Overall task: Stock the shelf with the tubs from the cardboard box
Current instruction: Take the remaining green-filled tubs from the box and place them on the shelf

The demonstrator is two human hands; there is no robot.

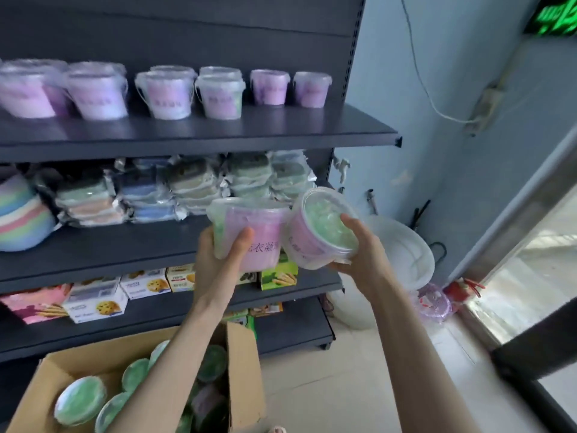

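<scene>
Left hand (223,254) closed around a pink tub (249,232), fingers wrapped over its side, thumb across the printed front; tub held upright, lid on. Right hand (359,248) cupped under and around a second tub (321,229), tilted so its clear lid and greenish contents faced the camera, fingertips hooked over the rim. Both tubs raised side by side, touching or nearly so, in front of the middle shelf (125,248). Above the hands, top shelf (199,132) lined with a row of similar tubs (165,92), bare space left at its front edge. Just behind the hands, stacks of wrapped packs (190,185). Below the forearms, open cardboard box (243,379) holding more green-lidded tubs (81,401), packed close together. Under the left wrist, biscuit boxes (146,282) on a lower shelf. Below the right hand, a white bucket (402,251) against the wall.
</scene>
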